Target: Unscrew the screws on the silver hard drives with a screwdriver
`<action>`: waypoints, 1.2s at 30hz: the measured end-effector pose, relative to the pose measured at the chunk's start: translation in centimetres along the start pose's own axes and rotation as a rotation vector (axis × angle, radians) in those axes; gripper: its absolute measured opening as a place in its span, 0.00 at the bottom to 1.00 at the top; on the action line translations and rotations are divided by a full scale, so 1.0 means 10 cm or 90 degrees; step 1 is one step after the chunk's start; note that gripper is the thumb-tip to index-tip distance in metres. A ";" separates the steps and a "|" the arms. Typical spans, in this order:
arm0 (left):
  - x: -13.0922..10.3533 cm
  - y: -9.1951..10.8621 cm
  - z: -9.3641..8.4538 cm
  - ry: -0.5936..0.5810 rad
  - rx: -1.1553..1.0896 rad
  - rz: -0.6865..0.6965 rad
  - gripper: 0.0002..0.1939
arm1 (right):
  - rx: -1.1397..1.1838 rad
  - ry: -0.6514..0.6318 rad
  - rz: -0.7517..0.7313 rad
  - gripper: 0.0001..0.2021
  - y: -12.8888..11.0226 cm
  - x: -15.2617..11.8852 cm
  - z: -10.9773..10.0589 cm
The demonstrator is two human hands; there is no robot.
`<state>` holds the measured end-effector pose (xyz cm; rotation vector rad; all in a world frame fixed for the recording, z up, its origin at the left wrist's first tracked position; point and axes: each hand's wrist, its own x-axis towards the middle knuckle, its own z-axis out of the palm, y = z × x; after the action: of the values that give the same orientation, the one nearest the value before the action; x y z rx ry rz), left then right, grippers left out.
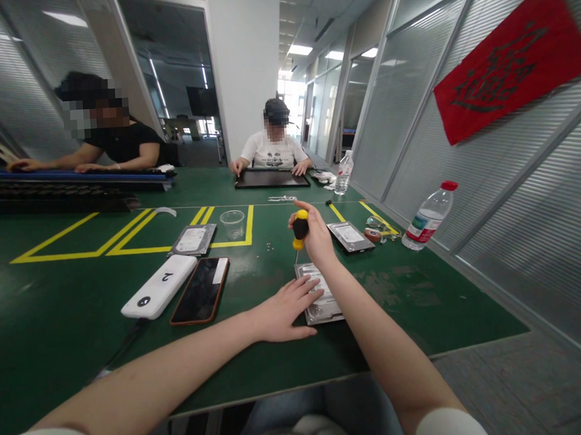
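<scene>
1. Right hand point(317, 234) was clamped on the yellow-black screwdriver point(301, 226); shaft pointed down at hard drive's point(324, 311) far-left corner, tip contact too small to confirm.
2. Left hand point(282, 311) lay on that drive, fingers apart.
3. Drive sat near front edge of green table point(251, 374), marked with yellow tape point(57, 257).
4. Room: glass walls point(398, 125), red poster point(512, 63), two people point(274, 149) across.

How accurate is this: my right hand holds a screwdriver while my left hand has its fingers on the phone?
One thing is off: in the head view, your left hand has its fingers on the hard drive, not the phone. Your right hand does hold a screwdriver.
</scene>
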<state>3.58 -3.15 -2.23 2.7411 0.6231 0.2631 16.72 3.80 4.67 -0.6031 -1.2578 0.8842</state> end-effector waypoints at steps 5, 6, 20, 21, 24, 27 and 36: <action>0.00 0.00 0.00 0.007 -0.008 0.003 0.43 | -0.009 0.005 0.014 0.19 -0.02 -0.01 0.01; 0.00 0.00 0.00 0.008 -0.009 0.003 0.43 | -0.033 0.007 0.010 0.19 -0.03 -0.01 0.01; 0.00 0.01 -0.01 0.003 -0.005 -0.003 0.43 | -0.031 -0.008 0.024 0.19 -0.01 0.01 0.00; 0.00 0.01 -0.01 0.001 -0.002 -0.004 0.43 | -0.036 -0.010 0.024 0.20 -0.02 0.01 0.00; 0.00 0.01 -0.01 -0.002 -0.001 -0.002 0.43 | -0.069 -0.022 0.014 0.18 -0.03 0.02 -0.01; 0.00 0.00 0.00 -0.001 -0.007 0.001 0.43 | -0.065 -0.028 0.025 0.20 -0.01 0.03 -0.02; -0.02 -0.02 0.02 0.018 -0.025 0.013 0.42 | -0.054 0.009 0.023 0.19 0.08 0.01 -0.04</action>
<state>3.41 -3.09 -2.52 2.7117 0.5921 0.3155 16.94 4.37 4.03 -0.7004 -1.2802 0.8591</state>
